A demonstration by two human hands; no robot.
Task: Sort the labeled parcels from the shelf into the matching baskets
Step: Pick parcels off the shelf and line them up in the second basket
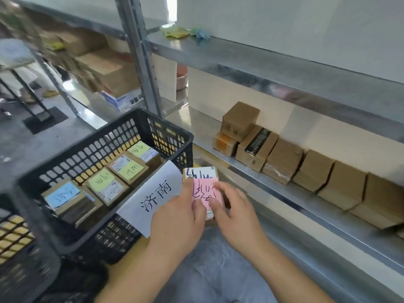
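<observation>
Parcel (203,189): pink-labelled box, held at 3 o'clock of basket (65,171).
Left hand (179,217): palm down, thumb and fingers gripping parcel's left edge.
Right hand (236,213): fingers curled, pinching parcel's right side.

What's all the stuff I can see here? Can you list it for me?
Black basket: one, black plastic mesh, left of centre, with a white paper sign on its front rim.
Parcels in the basket: four, brown card, three with yellow-green notes and one with a blue note.
Held parcel: one, brown with a pink note, just right of the basket.
Boxes on the lower shelf: a row, brown card, right side.
Second basket: one, black, bottom left corner.
Metal shelving: grey, across the top and right.
Left hand: its grip is on the held parcel.
Right hand: also gripping the held parcel.
</observation>
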